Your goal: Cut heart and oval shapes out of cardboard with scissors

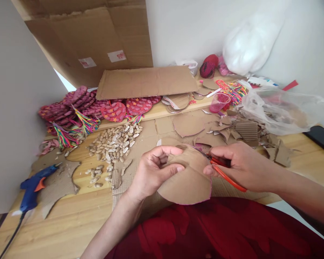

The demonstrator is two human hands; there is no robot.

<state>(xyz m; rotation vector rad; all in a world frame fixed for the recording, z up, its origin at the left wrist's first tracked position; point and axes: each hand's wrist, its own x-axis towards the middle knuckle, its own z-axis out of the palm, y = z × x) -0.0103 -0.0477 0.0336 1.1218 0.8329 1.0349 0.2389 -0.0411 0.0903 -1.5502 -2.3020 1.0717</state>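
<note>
My left hand (158, 172) pinches a roundish piece of brown cardboard (189, 185) between thumb and fingers. A purple line runs along its lower edge. My right hand (240, 165) is closed round the orange handles of a pair of scissors (228, 177). The blades point left and meet the far edge of the cardboard piece, where a narrow offcut with purple marks curls away. Partly behind my fingers, the exact place of the blade tips is hard to make out. Under both hands lies a larger cardboard sheet (145, 142).
Peanut shells (116, 142) are heaped left of centre. A blue glue gun (32, 187) lies at the far left with its cord. Decorated pink discs with tassels (113, 111) stand behind, under a cardboard panel (148, 82). Cardboard scraps (245, 129) and a plastic bag (280, 108) are at right.
</note>
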